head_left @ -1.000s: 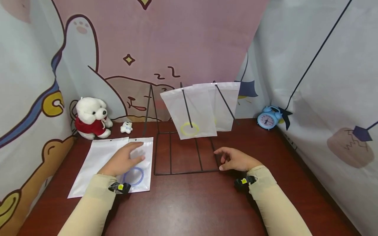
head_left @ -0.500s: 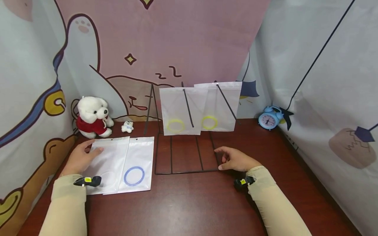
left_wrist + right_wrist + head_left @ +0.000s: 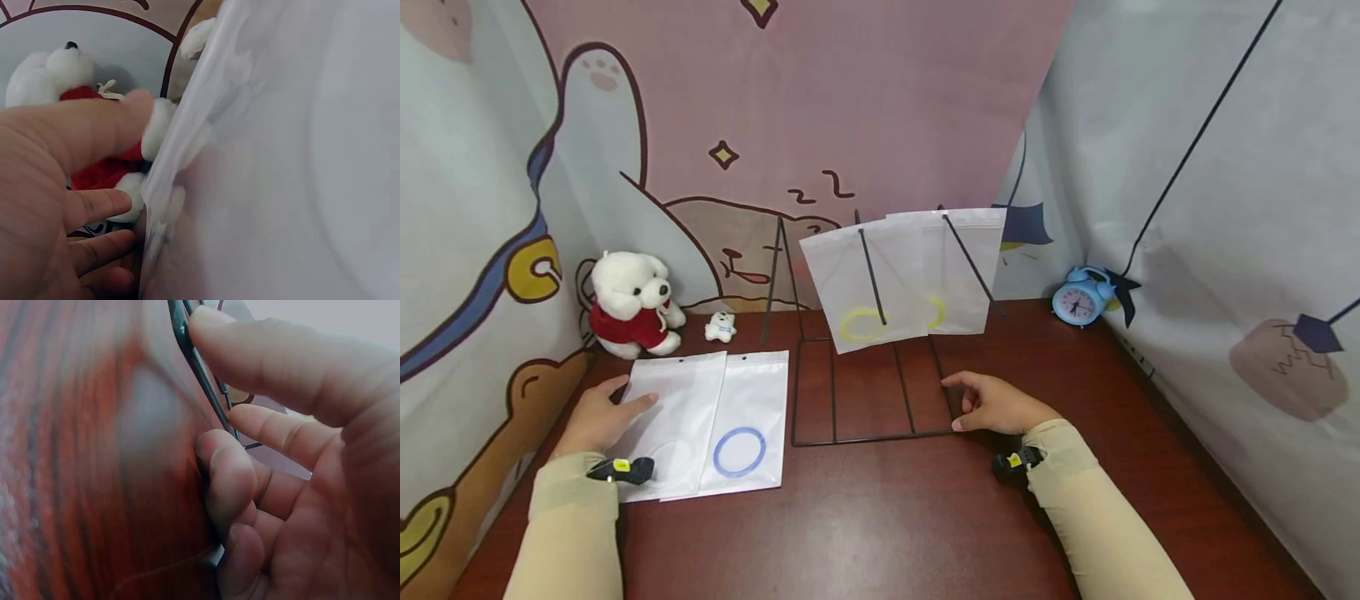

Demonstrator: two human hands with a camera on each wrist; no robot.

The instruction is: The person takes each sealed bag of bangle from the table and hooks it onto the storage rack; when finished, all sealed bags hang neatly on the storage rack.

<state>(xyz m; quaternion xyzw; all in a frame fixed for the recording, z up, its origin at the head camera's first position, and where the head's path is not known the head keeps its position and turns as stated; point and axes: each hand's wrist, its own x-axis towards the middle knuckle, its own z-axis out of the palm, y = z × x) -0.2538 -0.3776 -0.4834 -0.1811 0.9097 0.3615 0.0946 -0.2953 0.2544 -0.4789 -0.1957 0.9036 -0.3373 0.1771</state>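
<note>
My left hand (image 3: 597, 418) lies at the left edge of a flat white zip pouch (image 3: 673, 408) with a faint pale ring showing on it; the left wrist view has the thumb extended and the fingers beside the pouch's edge. That pouch overlaps a second white pouch (image 3: 767, 400) with a blue ring (image 3: 740, 452). With loosely bent fingers, my right hand (image 3: 1000, 404) touches the right front corner of a black wire rack (image 3: 868, 439) with thumb and index fingertips. From the rack's arms hang two pouches: a tilted front one (image 3: 842, 279) and another behind it (image 3: 970, 267), each with a yellow ring.
A white plush bear (image 3: 632, 292) in red sits at the back left, with a tiny white bear figure (image 3: 721, 327) beside it. A blue alarm clock (image 3: 1078, 300) stands at the back right. Printed cloth (image 3: 925, 100) surrounds the brown table (image 3: 865, 533).
My left hand has moved left, from over the blue-ring pouch to the left pouch's outer edge. The front hanging pouch has swung straight and tilted again. My right hand stays at the rack corner.
</note>
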